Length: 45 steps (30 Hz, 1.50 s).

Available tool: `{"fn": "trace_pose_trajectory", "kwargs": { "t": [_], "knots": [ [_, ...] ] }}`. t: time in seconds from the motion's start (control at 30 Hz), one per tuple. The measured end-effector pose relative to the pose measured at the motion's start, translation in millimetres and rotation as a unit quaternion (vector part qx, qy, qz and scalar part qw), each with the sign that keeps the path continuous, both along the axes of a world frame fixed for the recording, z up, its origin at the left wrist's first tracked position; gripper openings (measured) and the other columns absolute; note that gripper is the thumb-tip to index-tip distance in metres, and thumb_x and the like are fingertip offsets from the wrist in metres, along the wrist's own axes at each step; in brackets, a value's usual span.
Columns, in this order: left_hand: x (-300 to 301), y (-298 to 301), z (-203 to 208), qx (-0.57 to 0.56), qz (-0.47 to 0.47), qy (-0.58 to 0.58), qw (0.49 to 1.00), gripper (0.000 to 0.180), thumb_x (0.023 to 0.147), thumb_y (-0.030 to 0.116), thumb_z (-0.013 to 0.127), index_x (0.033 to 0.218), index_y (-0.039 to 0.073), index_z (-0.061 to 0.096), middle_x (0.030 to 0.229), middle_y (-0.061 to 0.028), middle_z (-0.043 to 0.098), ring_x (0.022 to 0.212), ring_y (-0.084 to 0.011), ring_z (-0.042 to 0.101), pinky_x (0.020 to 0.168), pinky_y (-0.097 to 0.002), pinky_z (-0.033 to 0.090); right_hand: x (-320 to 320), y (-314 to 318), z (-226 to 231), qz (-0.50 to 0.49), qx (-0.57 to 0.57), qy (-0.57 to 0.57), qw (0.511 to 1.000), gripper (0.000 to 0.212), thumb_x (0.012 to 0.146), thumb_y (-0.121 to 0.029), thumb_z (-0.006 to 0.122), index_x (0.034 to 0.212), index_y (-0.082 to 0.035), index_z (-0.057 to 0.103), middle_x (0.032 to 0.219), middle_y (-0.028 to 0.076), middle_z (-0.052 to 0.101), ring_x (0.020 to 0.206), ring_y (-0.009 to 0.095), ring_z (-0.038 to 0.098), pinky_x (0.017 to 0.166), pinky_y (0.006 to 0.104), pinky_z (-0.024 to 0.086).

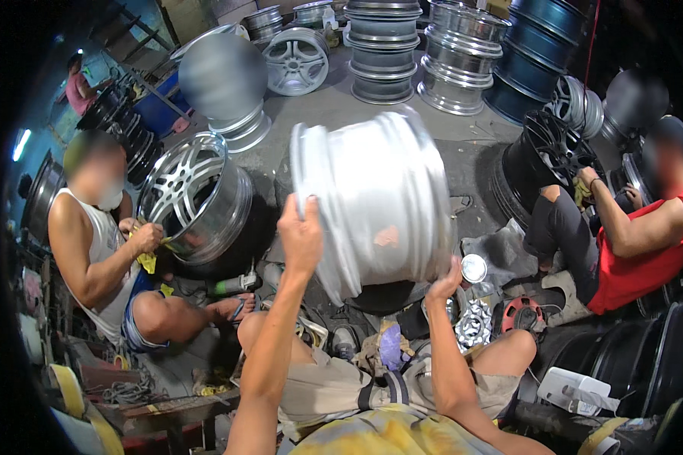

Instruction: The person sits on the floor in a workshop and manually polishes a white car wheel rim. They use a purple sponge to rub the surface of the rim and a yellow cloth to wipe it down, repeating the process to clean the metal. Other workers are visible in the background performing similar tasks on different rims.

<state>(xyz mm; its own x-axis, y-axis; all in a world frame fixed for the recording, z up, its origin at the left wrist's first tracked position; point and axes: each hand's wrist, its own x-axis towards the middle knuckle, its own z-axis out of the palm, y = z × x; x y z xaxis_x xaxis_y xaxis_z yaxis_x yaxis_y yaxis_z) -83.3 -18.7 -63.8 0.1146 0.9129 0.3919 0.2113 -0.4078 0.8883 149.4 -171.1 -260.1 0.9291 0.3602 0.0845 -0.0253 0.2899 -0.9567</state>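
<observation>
A large silver wheel rim (372, 189) is in front of me, its barrel lying sideways and slightly tilted, with motion blur at its edges. My left hand (301, 235) grips its left flange, thumb up along the edge. My right hand (443, 282) is closed on the lower right edge, its fingers partly hidden by the rim. A reddish patch (386, 236) shows on the barrel. Below the rim is a dark round support, mostly hidden. Near my right hand are a small round white-topped tin (473, 268) and a shiny silver toothed part (474, 324).
At left a seated person holds a yellow cloth (146, 258) beside a spoked rim (182, 189); a grinder (235, 284) lies near their foot. At right another person works at a black rim (542, 163). Stacked rims (383, 53) stand at the back. Crumpled cloth (387, 347) lies between my legs.
</observation>
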Motion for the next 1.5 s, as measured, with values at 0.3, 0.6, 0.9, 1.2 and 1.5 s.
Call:
{"fn": "trace_pose_trajectory", "kwargs": {
  "t": [0.3,0.6,0.9,1.2,1.5],
  "knots": [
    [56.2,22.6,-6.7,0.086,-0.029,0.001,0.996,0.027,0.104,0.021,0.056,0.096,-0.005,0.060,0.074,-0.0254,0.064,0.068,-0.0410,0.064,0.065,-0.0495,0.047,15.8,-68.0,71.6,-0.127,-0.137,-0.302,0.935,0.027,0.106,-0.017,0.052,0.112,0.002,0.069,0.094,0.016,0.063,0.092,0.032,0.062,0.087,0.0419,0.049],
    [47.2,75.8,-24.4,0.096,-0.013,0.018,0.995,0.031,0.105,0.024,0.055,0.095,-0.004,0.060,0.073,-0.0218,0.062,0.065,-0.0321,0.060,0.066,-0.0468,0.046,-35.6,19.7,148.8,0.071,-0.171,-0.634,0.751,0.037,0.090,-0.011,0.073,0.126,-0.001,0.069,0.094,0.010,0.061,0.087,0.027,0.058,0.078,0.0400,0.048],
    [46.6,67.5,-16.6,0.039,-0.014,0.012,0.999,0.031,0.106,0.026,0.055,0.095,-0.003,0.062,0.069,-0.0134,0.056,0.065,-0.0199,0.050,0.065,-0.0400,0.044,-34.5,54.3,147.8,0.038,-0.197,-0.691,0.694,0.038,0.094,-0.012,0.068,0.130,-0.002,0.068,0.103,0.010,0.065,0.089,0.027,0.059,0.076,0.0406,0.044],
    [49.8,68.5,-16.6,0.082,0.006,0.010,0.997,0.030,0.103,0.022,0.056,0.089,-0.003,0.058,0.065,-0.0201,0.058,0.057,-0.0315,0.056,0.060,-0.0452,0.042,-37.8,57.7,141.8,0.034,-0.190,-0.677,0.710,0.037,0.094,-0.007,0.066,0.130,0.000,0.065,0.112,0.011,0.068,0.093,0.028,0.061,0.081,0.0402,0.046],
    [48.3,66.9,-17.9,0.066,-0.004,0.001,0.998,0.030,0.103,0.022,0.057,0.088,-0.003,0.058,0.066,-0.0206,0.058,0.059,-0.0334,0.057,0.060,-0.0463,0.043,-37.5,62.1,138.4,0.003,-0.169,-0.674,0.719,0.039,0.090,-0.004,0.066,0.129,0.000,0.067,0.107,0.011,0.069,0.092,0.027,0.063,0.076,0.0399,0.044]
  ]
}}
